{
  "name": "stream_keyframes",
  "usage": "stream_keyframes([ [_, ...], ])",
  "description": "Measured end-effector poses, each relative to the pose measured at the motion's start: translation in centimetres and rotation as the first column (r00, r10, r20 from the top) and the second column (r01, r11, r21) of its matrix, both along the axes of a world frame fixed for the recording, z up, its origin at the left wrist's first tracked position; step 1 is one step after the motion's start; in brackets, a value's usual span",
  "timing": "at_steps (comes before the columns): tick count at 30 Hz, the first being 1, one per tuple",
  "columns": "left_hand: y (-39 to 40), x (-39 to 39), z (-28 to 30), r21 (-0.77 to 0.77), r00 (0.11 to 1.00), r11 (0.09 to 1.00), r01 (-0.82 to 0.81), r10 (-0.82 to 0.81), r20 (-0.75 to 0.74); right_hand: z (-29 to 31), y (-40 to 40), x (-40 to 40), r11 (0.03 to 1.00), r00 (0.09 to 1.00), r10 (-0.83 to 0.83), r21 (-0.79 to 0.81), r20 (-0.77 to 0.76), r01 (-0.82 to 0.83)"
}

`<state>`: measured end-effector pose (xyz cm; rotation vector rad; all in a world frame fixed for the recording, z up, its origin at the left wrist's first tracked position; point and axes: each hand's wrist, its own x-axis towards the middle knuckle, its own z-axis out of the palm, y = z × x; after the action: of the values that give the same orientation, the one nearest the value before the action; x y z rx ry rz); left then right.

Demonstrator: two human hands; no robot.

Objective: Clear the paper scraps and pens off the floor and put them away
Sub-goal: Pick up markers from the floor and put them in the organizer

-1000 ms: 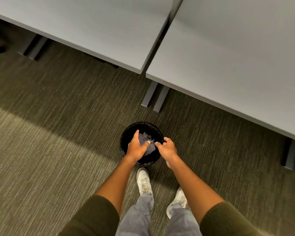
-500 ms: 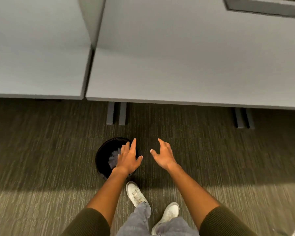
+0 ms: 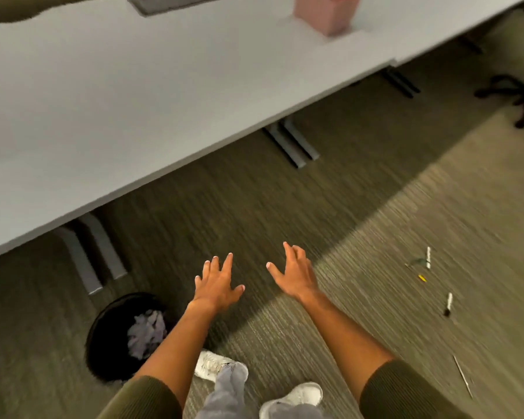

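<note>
My left hand [image 3: 217, 284] and my right hand [image 3: 294, 272] hover empty over the carpet, fingers spread. A black wastebasket [image 3: 103, 343] stands at the lower left beside my left forearm, with crumpled paper scraps [image 3: 147, 332] inside. Several pens lie on the carpet to the right: a white marker [image 3: 428, 257], a small yellow pen [image 3: 421, 278], a black-and-white marker [image 3: 448, 303] and a thin silver pen [image 3: 462, 375]. All of them are well right of my right hand.
Grey desks [image 3: 133, 101] run across the top of the view, with metal legs [image 3: 294, 143] beneath. A pink box [image 3: 325, 13] stands on the desk. An office chair base [image 3: 515, 95] is at the far right. My white shoes [image 3: 212, 365] are below.
My hands have left the wastebasket and spread open. The view has swung to the right, so the basket now sits at the lower left and the pens on the carpet have come into sight.
</note>
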<state>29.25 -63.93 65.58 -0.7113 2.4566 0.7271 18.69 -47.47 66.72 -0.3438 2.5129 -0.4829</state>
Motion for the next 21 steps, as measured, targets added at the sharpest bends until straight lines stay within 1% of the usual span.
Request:
stream_keyframes([
  [5, 10.7, -5.5, 1.2, -0.03, 0.973, 0.973, 0.23, -0.23, 0.002, 1.0, 11.7, -2.3, 0.988, 0.985, -0.153, 0.018, -0.076, 0.155],
  [10, 21.6, -10.1, 1.9, -0.047, 0.906, 0.905, 0.423, -0.423, -0.006, 2.0, 23.4, -3.5, 0.954, 0.95, -0.277, 0.072, -0.145, 0.29],
  [14, 29.2, -13.2, 2.3, -0.074, 0.837, 0.835, 0.546, -0.548, -0.006, 2.6, 31.5, -4.2, 0.925, 0.921, -0.333, 0.123, -0.201, 0.361],
  [21, 39.8, -18.6, 2.9, -0.098, 0.692, 0.69, 0.717, -0.722, -0.025, 2.4, 42.3, -5.6, 0.858, 0.87, -0.447, 0.176, -0.21, 0.483],
])
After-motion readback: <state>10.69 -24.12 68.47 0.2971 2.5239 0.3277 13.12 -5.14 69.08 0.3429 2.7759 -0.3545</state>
